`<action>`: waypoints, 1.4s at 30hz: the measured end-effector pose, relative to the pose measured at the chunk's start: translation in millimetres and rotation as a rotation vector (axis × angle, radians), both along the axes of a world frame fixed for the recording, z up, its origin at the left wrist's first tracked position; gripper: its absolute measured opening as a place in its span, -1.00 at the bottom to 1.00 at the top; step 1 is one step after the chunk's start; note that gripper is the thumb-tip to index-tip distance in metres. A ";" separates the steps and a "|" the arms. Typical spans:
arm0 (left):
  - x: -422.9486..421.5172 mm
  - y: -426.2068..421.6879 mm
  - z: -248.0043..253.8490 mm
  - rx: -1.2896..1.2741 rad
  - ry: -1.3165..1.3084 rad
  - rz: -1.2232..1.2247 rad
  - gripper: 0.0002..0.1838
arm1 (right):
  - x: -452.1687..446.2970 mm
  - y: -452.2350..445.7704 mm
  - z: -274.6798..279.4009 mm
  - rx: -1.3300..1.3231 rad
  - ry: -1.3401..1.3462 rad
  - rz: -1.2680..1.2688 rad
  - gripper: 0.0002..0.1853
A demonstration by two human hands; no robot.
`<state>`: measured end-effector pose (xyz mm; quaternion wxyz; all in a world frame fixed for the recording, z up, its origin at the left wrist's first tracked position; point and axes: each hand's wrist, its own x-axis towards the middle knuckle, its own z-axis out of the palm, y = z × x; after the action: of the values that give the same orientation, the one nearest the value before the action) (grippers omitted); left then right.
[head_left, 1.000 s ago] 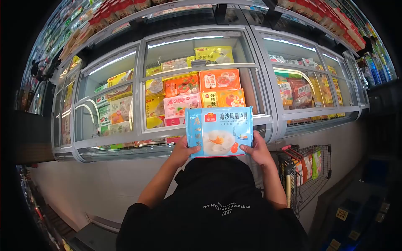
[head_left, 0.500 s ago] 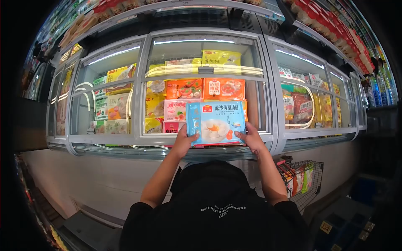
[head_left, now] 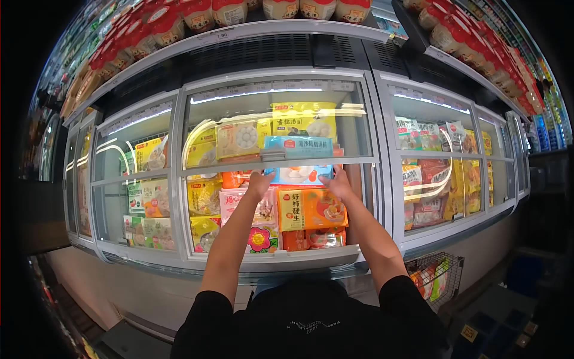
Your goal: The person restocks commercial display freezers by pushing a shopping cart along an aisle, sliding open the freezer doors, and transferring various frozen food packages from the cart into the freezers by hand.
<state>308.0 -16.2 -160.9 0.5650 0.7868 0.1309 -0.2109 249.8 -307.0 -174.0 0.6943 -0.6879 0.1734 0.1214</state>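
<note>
Between my two hands is a light blue bag of frozen tangyuan (head_left: 296, 175), printed with a bowl of white rice balls. My left hand (head_left: 258, 184) grips its left edge, and my right hand (head_left: 339, 183) grips the right edge. The bag's upper part shows behind the glass door (head_left: 230, 105), whose grey bottom rail crosses in front of it. Just beneath lies an orange bag (head_left: 312, 208). A pink bag (head_left: 248, 206) is close under my left hand. Yellow bags (head_left: 304, 119) stand behind the blue one. Some fingertips are hidden behind the bag.
The freezer's front ledge (head_left: 281, 261) runs below my forearms. Glass-fronted sections with more bags stand on both sides. Red-lidded jars (head_left: 230, 13) line the shelf overhead. At lower right is a wire shopping basket (head_left: 439, 278) with packages inside.
Both hands have carried the blue bag forward, from the freezer's front edge into the opening beneath the glass door. The orange bag below is now uncovered. My view has shifted, showing more jars.
</note>
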 end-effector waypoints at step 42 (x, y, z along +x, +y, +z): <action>-5.9 -15.4 107.2 0.855 -0.961 -0.452 -0.27 | 28.8 89.1 102.9 -0.741 -0.773 0.212 -0.29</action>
<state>302.1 -31.7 -53.7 0.1420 0.9553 -0.2303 0.1194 278.6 -217.9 -71.1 0.4026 -0.8946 -0.1337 -0.1403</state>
